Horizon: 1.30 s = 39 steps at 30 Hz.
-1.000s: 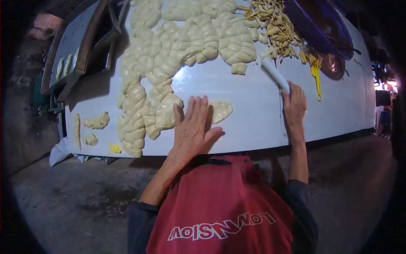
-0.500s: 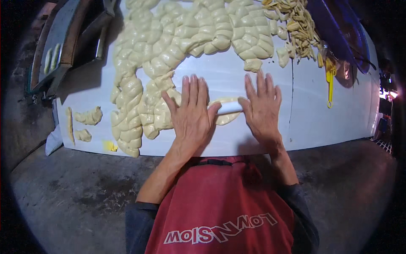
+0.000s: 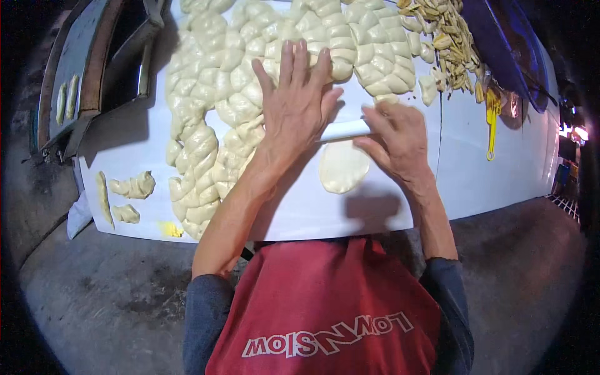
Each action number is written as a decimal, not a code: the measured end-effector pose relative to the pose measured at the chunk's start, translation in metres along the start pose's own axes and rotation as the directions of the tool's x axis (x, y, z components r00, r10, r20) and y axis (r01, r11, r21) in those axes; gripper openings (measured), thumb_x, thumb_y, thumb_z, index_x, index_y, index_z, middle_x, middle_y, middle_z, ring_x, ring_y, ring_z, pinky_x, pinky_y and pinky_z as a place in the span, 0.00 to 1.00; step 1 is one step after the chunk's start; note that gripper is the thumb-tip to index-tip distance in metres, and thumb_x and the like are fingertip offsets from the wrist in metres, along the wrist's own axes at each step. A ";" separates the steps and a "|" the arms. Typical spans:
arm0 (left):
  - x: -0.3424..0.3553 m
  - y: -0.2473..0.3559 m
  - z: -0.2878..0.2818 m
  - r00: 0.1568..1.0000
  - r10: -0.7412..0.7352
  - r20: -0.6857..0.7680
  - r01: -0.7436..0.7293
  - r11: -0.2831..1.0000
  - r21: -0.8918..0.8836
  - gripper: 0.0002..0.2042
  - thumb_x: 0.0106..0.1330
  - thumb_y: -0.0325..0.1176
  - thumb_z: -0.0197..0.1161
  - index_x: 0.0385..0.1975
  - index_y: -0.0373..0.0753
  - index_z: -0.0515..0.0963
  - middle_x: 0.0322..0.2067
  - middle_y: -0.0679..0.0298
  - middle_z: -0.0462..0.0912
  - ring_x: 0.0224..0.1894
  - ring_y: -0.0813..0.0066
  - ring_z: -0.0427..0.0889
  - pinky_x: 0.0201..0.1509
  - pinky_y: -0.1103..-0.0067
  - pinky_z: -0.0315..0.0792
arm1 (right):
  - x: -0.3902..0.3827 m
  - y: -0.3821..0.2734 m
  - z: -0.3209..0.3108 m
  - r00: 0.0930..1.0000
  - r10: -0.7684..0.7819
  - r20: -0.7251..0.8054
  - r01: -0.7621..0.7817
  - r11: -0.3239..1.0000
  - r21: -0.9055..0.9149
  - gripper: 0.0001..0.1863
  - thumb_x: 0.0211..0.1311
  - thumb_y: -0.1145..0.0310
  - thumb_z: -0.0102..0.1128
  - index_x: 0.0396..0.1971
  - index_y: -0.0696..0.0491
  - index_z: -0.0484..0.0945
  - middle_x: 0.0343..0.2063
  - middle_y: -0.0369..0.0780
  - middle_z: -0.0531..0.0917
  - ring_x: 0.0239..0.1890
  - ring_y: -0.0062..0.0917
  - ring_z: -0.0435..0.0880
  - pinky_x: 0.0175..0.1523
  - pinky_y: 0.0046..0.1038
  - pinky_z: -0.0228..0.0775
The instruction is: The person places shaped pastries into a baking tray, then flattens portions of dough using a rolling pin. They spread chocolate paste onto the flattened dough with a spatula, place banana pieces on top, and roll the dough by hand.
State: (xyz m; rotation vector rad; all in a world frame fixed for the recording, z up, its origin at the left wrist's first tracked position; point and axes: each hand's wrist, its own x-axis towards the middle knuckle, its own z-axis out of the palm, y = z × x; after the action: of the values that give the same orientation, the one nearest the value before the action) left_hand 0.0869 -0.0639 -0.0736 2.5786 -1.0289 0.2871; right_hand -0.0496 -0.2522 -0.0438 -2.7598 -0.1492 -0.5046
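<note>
Grip state, head view: both hands lie open and flat, palms down, on a thin white rolling pin (image 3: 342, 130), clasping nothing. Left hand (image 3: 299, 103) has its fingers spread, fingertips reaching over the nearest dough pieces; its palm covers the pin's left part. Right hand (image 3: 395, 139) presses on the pin's right part with fingers slightly bent. Only the short middle stretch of the pin shows between the two hands.

Flattened pale oval of dough (image 3: 342, 166) lies on the white desk (image 3: 462, 181) just below the pin, on the near side, between the two wrists and touching the pin's lower edge.

Surroundings, same view: a large mass of pale twisted dough pieces (image 3: 212, 94) runs from the desk's far edge down along the left of the left forearm. Three small dough scraps (image 3: 132, 186) lie apart near the desk's left edge. A heap of yellowish peeled strips (image 3: 447, 37) sits far right, beside a dark blue basin (image 3: 506, 37). A yellow plastic tool (image 3: 492, 122) lies right of the right hand. Dark metal trays (image 3: 94, 69) stand off the desk's left end. Red apron (image 3: 325, 306) fills the lower frame.
</note>
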 end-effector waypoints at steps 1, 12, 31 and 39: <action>-0.004 0.004 -0.003 1.000 -0.001 0.014 0.002 0.999 -0.041 0.33 0.73 0.55 0.55 0.73 0.47 0.63 0.73 0.46 0.61 0.77 0.43 0.54 0.70 0.30 0.41 | -0.013 0.007 0.008 0.999 -0.037 0.038 0.037 0.999 -0.011 0.31 0.52 0.49 0.74 0.54 0.49 0.80 0.51 0.41 0.79 0.54 0.37 0.76 0.59 0.42 0.65; -0.074 0.039 -0.031 0.971 0.119 0.207 -0.108 0.992 -0.064 0.31 0.73 0.50 0.55 0.75 0.49 0.61 0.76 0.52 0.54 0.79 0.50 0.49 0.76 0.39 0.34 | -0.051 -0.033 -0.003 0.971 0.099 0.219 -0.071 0.988 -0.134 0.31 0.65 0.48 0.62 0.66 0.42 0.74 0.67 0.44 0.71 0.68 0.40 0.69 0.69 0.47 0.58; -0.085 0.052 -0.031 0.970 -0.022 0.243 0.028 0.999 -0.020 0.36 0.72 0.53 0.55 0.74 0.37 0.59 0.76 0.51 0.56 0.80 0.53 0.49 0.74 0.35 0.33 | -0.049 -0.027 0.006 0.953 0.236 0.191 -0.215 0.969 -0.125 0.29 0.68 0.52 0.60 0.69 0.36 0.72 0.70 0.46 0.64 0.70 0.41 0.63 0.69 0.56 0.53; 0.021 0.008 0.016 0.998 -0.062 -0.007 0.063 0.996 0.060 0.34 0.77 0.58 0.46 0.75 0.44 0.59 0.76 0.42 0.51 0.78 0.39 0.46 0.71 0.30 0.35 | 0.032 0.025 0.033 0.981 0.111 -0.159 -0.143 0.968 -0.207 0.33 0.64 0.44 0.63 0.66 0.40 0.74 0.69 0.46 0.62 0.68 0.44 0.61 0.70 0.52 0.52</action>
State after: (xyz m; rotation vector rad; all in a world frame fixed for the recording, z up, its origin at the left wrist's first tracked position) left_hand 0.0975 -0.0885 -0.0795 2.6565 -0.9496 0.3131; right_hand -0.0052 -0.2634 -0.0691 -2.9046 0.1254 -0.7257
